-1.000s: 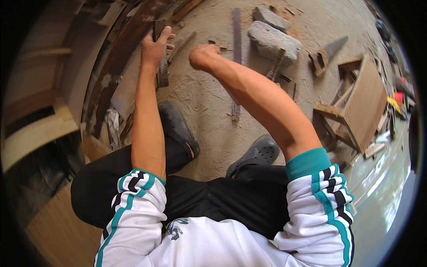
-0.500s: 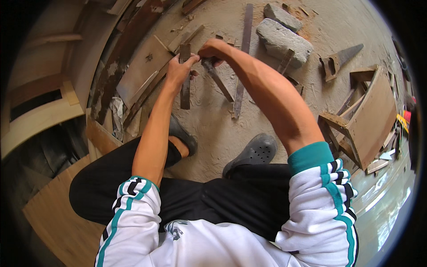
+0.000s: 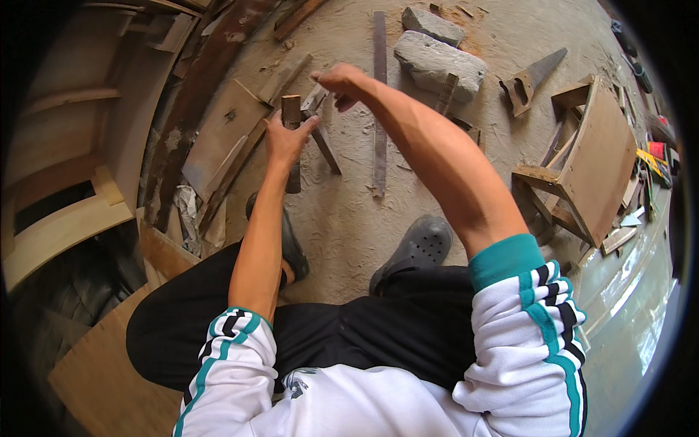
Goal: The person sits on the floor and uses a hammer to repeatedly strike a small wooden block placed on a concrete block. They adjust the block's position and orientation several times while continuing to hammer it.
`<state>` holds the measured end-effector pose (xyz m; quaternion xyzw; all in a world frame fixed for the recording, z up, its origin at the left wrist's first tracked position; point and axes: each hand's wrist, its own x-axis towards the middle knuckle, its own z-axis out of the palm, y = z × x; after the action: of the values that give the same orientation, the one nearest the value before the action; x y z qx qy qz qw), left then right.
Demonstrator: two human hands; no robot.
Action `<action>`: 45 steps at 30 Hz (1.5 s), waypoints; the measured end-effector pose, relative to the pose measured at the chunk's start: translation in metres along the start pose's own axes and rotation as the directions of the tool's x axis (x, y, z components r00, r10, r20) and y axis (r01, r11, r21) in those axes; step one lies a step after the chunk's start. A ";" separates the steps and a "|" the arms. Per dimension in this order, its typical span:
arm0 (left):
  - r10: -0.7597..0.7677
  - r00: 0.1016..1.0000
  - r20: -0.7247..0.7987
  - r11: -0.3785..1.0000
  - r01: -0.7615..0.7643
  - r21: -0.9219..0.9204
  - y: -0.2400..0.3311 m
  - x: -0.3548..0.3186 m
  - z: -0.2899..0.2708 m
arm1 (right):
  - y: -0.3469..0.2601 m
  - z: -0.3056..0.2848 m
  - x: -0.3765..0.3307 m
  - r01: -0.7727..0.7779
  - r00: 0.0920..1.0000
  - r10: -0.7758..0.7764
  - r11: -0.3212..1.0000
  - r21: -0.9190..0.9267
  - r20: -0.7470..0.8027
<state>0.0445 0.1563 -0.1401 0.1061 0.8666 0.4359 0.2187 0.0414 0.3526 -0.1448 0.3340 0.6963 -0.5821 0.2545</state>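
My left hand [image 3: 286,138] is closed around a short brown wooden strip [image 3: 291,108], which stands out above and below the fingers. Against the thumb side of that hand lies a narrow angled piece with a pale upper arm [image 3: 314,97] and a dark lower strip [image 3: 329,149]; its exact kind is unclear. Just beyond the pale arm hovers my right hand [image 3: 344,81], its fingers partly stretched and apart. Whether its fingertips touch the piece I cannot tell. A long dark flat bar [image 3: 380,95] rests on the floor to the right of both hands.
Two grey stone blocks [image 3: 440,64] lie at the far right, with a handsaw [image 3: 531,81] beyond. A wooden box frame [image 3: 591,160] stands to the right near scraps. Boards [image 3: 227,124] lie at left beside wooden furniture [image 3: 69,218]. My clog-shod foot [image 3: 419,251] is close by.
My right hand has come off the dark strip, its fingers opening. The angled piece now sits by my left thumb. The strip in my left hand has tilted, showing its end.
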 end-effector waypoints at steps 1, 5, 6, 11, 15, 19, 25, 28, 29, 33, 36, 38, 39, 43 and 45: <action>0.011 0.999 -0.032 1.000 -0.011 0.005 -0.006 0.001 0.001 | 0.002 -0.011 -0.004 -0.001 1.000 0.000 1.000 -0.015 -0.030; 0.095 0.993 -0.066 0.986 -0.085 0.140 -0.012 0.003 0.004 | 0.020 -0.078 -0.008 0.034 0.988 -0.094 0.908 -0.418 -0.124; 0.145 0.987 -0.067 0.976 -0.132 0.173 -0.015 0.005 0.005 | 0.026 -0.093 -0.010 0.023 0.979 -0.098 0.923 -0.383 -0.179; 0.261 0.960 -0.097 0.953 -0.240 0.187 -0.012 0.003 0.013 | 0.043 -0.149 -0.037 -0.150 0.940 0.006 0.905 -0.399 -0.342; 0.265 0.964 -0.013 0.962 -0.264 0.070 -0.016 0.006 0.012 | 0.054 -0.167 -0.045 -0.337 0.914 0.123 0.760 -0.555 -0.385; 0.260 0.965 0.030 0.964 -0.261 0.051 -0.011 0.003 0.010 | 0.072 -0.165 -0.049 -0.417 0.909 0.291 0.626 -0.659 -0.299; 0.344 0.939 0.021 0.938 -0.344 0.042 -0.013 0.006 0.017 | 0.128 -0.148 -0.035 -0.378 0.920 0.190 0.671 -0.639 -0.344; 0.355 0.930 -0.092 0.933 -0.346 0.101 -0.024 0.008 0.015 | 0.132 -0.120 -0.046 -0.442 0.860 0.216 0.768 -0.464 -0.463; 0.357 0.924 -0.140 0.933 -0.343 0.113 -0.025 0.009 0.018 | 0.136 -0.116 -0.050 -0.444 0.836 0.215 0.805 -0.393 -0.505; 0.258 0.966 -0.008 0.963 -0.258 -0.072 -0.038 0.030 0.000 | 0.139 -0.102 -0.063 -0.365 0.800 0.159 0.894 -0.259 -0.579; 0.143 0.954 0.263 0.983 -0.107 -0.148 -0.033 0.043 -0.007 | 0.157 -0.103 -0.062 -0.303 0.802 0.098 0.917 -0.261 -0.589; 0.110 0.917 0.384 0.993 -0.085 -0.082 -0.036 0.053 -0.012 | 0.156 -0.097 -0.060 -0.251 0.788 0.048 0.935 -0.249 -0.613; 0.091 0.893 0.441 0.996 -0.077 -0.049 -0.037 0.059 -0.014 | 0.157 -0.093 -0.059 -0.195 0.778 -0.005 0.949 -0.249 -0.628; 0.021 0.829 0.559 0.984 -0.116 0.135 -0.057 0.082 -0.001 | 0.173 -0.067 -0.051 0.113 0.813 -0.179 0.982 -0.150 -0.554; 0.023 0.861 0.507 0.982 -0.115 0.149 -0.060 0.085 0.007 | 0.177 -0.056 -0.050 0.280 0.841 -0.290 0.956 -0.093 -0.457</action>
<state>-0.0263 0.1571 -0.2162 0.2658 0.8098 0.3232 0.4111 0.2106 0.4165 -0.2098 0.3537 0.7852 -0.5083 -0.0056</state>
